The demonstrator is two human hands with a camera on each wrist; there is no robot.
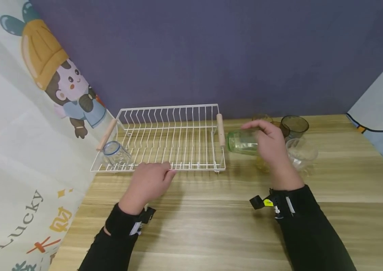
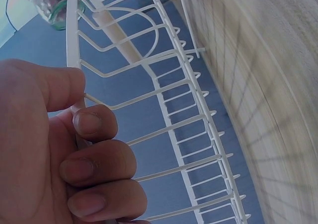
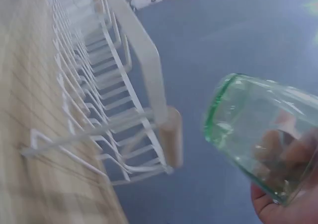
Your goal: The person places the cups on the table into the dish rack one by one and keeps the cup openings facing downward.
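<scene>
The left hand clamps the rack's near rim, likely steadying it; the right hand, fingers curled, grips a green glass.

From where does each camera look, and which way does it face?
Head: on the person's head, facing forward and down at the rack and table; both hands and sleeves show.
Left wrist: on that wrist, facing the rack and wall; the left hand shows, gripping the rack.
Right wrist: on that wrist, facing the rack's end and green glass; part of the right hand shows.
Head and right wrist share the green glass.
</scene>
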